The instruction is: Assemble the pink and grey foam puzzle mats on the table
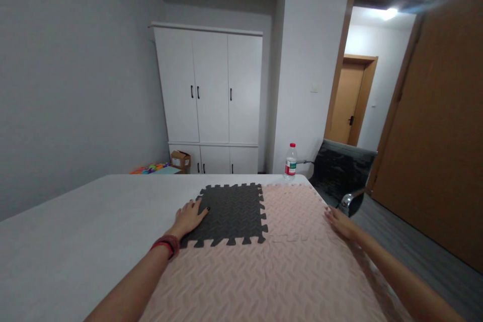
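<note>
A dark grey foam mat tile (232,211) with jigsaw edges lies on the table, against pink foam mat tiles (290,209) to its right and in front. My left hand (189,217) rests on the grey tile's left edge, fingers spread and thumb on its surface. Whether the grey tile's teeth sit fully in the pink ones I cannot tell. At the outer edge of the far right pink tile, my right hand (339,221) lies with its fingers extended over the rim. Both hands look open, pressing on the tiles rather than gripping them.
A water bottle with a red cap (290,162) stands at the table's far edge. Beyond the right corner is a black chair (341,173). The white table (94,231) stretches left of the mats. A cardboard box (181,160) sits before a white wardrobe (211,85).
</note>
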Available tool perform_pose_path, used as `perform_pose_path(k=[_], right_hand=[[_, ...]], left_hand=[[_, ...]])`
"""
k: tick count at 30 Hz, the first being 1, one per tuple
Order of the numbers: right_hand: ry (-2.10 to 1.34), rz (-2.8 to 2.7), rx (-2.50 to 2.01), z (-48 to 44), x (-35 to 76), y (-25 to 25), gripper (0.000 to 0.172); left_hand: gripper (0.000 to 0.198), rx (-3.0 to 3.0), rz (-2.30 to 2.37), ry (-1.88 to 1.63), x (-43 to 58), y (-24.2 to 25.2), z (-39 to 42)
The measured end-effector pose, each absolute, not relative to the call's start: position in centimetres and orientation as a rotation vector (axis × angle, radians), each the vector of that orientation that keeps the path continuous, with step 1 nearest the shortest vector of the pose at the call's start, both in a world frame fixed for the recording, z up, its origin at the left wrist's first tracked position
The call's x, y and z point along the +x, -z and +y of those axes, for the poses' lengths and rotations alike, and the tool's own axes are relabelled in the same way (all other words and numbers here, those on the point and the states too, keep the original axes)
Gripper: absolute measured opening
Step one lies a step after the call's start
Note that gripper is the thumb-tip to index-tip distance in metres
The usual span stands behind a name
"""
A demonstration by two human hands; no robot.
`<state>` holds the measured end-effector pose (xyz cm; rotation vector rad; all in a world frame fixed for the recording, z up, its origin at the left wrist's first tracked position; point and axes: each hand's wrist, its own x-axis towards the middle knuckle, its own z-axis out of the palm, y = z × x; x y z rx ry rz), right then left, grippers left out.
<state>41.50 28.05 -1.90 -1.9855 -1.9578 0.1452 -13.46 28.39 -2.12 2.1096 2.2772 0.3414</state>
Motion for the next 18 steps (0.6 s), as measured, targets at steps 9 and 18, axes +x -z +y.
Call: perform_pose_path(k=[9, 18], right_hand=[[-0.396, -1.947, -1.855, 29.7, 43.9, 6.7, 0.071], [-0.407, -1.928, -1.809, 29.7, 44.1, 6.9, 0.072]], left_hand=[[0.085, 2.096, 2.367, -0.206, -14.1, 3.7, 28.9], [0.060, 2.452, 2.071, -0.247, -5.2, -1.1, 36.4]])
